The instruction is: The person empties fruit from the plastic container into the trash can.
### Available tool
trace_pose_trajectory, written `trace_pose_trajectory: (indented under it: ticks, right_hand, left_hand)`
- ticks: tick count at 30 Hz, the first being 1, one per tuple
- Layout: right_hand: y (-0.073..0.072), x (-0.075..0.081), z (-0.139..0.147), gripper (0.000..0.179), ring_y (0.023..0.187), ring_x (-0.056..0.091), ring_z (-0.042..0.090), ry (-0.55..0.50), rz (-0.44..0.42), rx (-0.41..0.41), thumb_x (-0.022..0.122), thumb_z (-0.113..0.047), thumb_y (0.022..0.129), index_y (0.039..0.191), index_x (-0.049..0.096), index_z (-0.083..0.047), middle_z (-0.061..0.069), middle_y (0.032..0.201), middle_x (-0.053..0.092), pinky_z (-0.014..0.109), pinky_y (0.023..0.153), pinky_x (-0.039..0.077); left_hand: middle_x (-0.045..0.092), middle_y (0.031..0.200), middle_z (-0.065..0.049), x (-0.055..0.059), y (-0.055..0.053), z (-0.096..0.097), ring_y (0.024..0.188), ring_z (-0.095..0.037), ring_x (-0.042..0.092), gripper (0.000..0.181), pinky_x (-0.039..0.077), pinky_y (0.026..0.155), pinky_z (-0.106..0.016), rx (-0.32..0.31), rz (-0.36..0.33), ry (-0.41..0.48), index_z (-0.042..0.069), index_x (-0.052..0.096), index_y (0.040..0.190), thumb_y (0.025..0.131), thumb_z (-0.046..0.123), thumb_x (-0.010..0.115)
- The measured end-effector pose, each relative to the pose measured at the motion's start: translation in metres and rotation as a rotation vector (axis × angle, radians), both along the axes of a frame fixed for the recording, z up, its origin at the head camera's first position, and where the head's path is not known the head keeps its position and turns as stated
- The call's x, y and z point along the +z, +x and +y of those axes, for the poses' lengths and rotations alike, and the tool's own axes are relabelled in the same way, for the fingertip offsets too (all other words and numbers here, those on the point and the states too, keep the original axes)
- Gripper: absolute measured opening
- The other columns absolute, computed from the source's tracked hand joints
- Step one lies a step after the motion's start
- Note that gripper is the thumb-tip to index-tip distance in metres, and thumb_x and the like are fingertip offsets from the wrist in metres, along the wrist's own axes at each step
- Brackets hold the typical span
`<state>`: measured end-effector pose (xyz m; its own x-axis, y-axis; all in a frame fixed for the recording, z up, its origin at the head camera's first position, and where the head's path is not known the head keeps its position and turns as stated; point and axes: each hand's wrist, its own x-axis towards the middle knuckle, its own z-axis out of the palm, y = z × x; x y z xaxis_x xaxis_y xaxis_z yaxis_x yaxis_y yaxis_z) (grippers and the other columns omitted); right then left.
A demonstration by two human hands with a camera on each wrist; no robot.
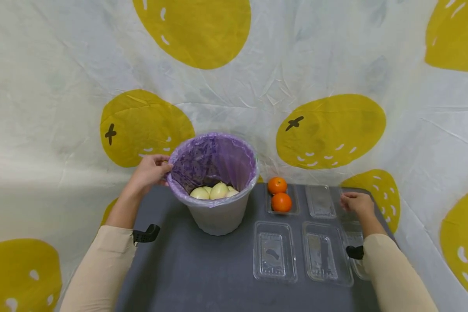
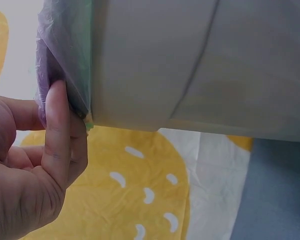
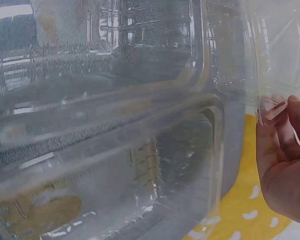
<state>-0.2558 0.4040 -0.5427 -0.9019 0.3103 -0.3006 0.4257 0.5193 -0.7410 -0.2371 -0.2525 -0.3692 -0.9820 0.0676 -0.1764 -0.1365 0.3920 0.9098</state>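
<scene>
A white bin (image 1: 218,216) with a purple plastic liner (image 1: 234,151) tilts toward me on the grey table. Several pale yellow, round pieces of produce (image 1: 219,190) lie inside it. At its left side my left hand (image 1: 151,173) grips the lined rim; in the left wrist view, fingers (image 2: 57,130) fold over the liner's edge. Toward the back right, my right hand (image 1: 356,203) pinches the edge of a clear plastic container (image 3: 210,60), thumb against fingers. How far that container is off the table I cannot tell.
Two oranges (image 1: 281,202) sit in a clear container (image 1: 294,203) right of the bin. Other clear containers (image 1: 274,251) stand in rows on the right of the table (image 1: 203,277). A fruit-patterned cloth (image 1: 265,86) hangs close behind.
</scene>
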Motion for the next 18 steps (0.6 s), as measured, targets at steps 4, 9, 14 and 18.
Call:
trace_pose_trajectory:
  ticks: [4,9,14,18]
  right_hand:
    - [0.002,-0.007,0.0,0.043,0.07,0.071,0.005,-0.039,-0.005,0.002,0.056,-0.019,0.107,0.137,0.059,0.012,-0.007,0.08,0.074,0.029,0.069,0.064]
    - [0.004,-0.014,-0.002,0.042,0.071,0.072,0.006,-0.084,-0.017,-0.01,0.055,-0.016,0.107,0.137,0.057,0.013,-0.006,0.079,0.072,0.03,0.072,0.065]
    - [0.005,-0.018,-0.003,0.042,0.066,0.069,0.004,-0.056,-0.021,-0.026,0.057,-0.017,0.106,0.136,0.059,0.013,-0.009,0.073,0.07,0.027,0.065,0.064]
    - [0.006,-0.02,-0.003,0.044,0.066,0.068,0.002,-0.033,-0.038,-0.018,0.058,-0.02,0.106,0.138,0.059,0.01,-0.01,0.073,0.069,0.027,0.066,0.064]
  left_hand:
    - [0.055,0.107,-0.016,0.001,0.001,0.0,0.073,-0.011,0.062,0.046,0.064,0.061,-0.029,0.002,0.0,-0.007,-0.008,0.048,0.147,0.106,0.012,0.055]
    - [0.056,0.105,-0.014,0.001,0.0,0.001,0.073,-0.011,0.062,0.045,0.063,0.06,-0.028,0.012,-0.002,-0.013,-0.007,0.049,0.145,0.106,0.012,0.056]
    - [0.056,0.104,-0.014,0.001,-0.001,0.001,0.073,-0.011,0.062,0.044,0.063,0.06,-0.028,0.013,-0.004,-0.013,-0.007,0.05,0.145,0.106,0.012,0.056]
    - [0.056,0.106,-0.015,0.0,-0.001,0.001,0.074,-0.012,0.062,0.045,0.064,0.062,-0.031,0.016,-0.006,-0.018,-0.007,0.05,0.146,0.106,0.013,0.056]
